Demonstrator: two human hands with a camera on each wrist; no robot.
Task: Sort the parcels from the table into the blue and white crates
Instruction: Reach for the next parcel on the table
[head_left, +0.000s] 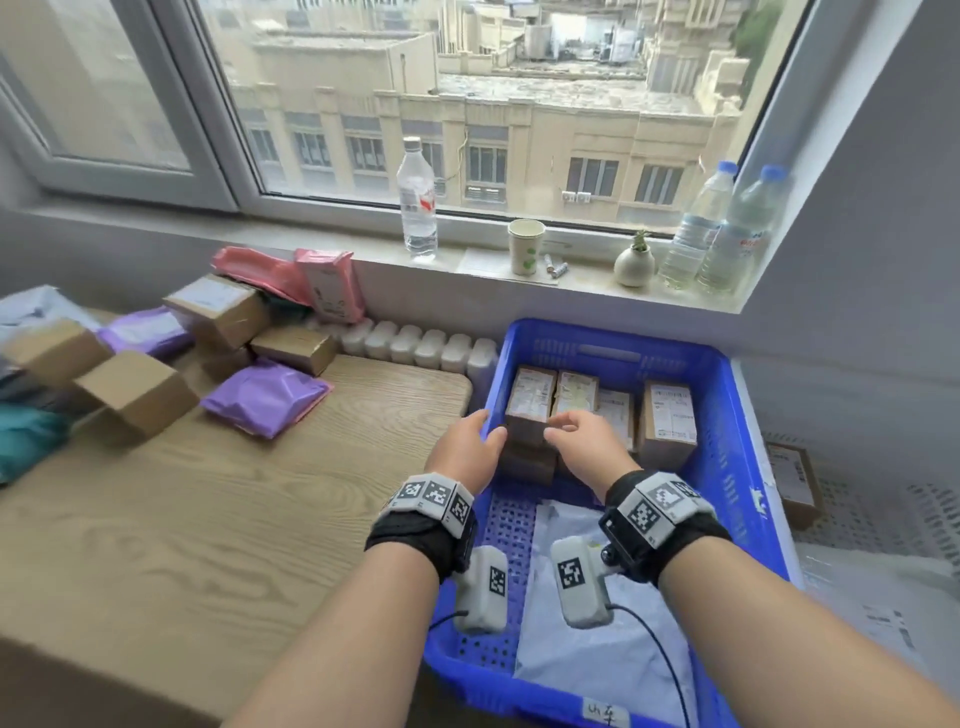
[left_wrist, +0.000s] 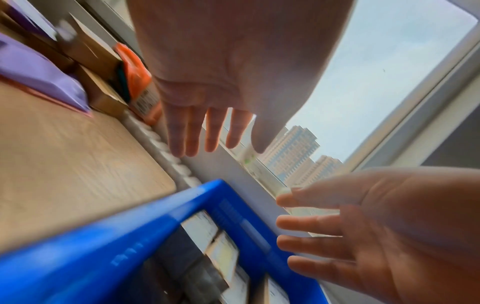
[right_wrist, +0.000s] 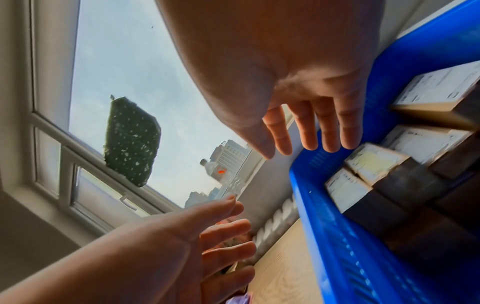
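The blue crate (head_left: 727, 415) stands right of the wooden table (head_left: 208, 519). It holds several labelled cardboard boxes (head_left: 667, 415) at the back and a pale poly mailer (head_left: 582, 649) in front. My left hand (head_left: 470, 447) and right hand (head_left: 582, 436) hover over the crate's left side, just before the nearest boxes (head_left: 530, 405). In the wrist views the left hand's fingers (left_wrist: 202, 131) and the right hand's fingers (right_wrist: 306, 127) are straight and spread, holding nothing. Parcels lie at the table's far left: a purple mailer (head_left: 265, 397), brown boxes (head_left: 137, 395) and pink mailers (head_left: 332, 283). The white crate (head_left: 883, 514) sits far right with one box (head_left: 795, 483).
A windowsill (head_left: 483, 265) runs behind the table with water bottles (head_left: 417, 200), a paper cup (head_left: 525, 247) and a small vase (head_left: 635, 262). A white radiator (head_left: 415, 345) fills the gap between table and wall.
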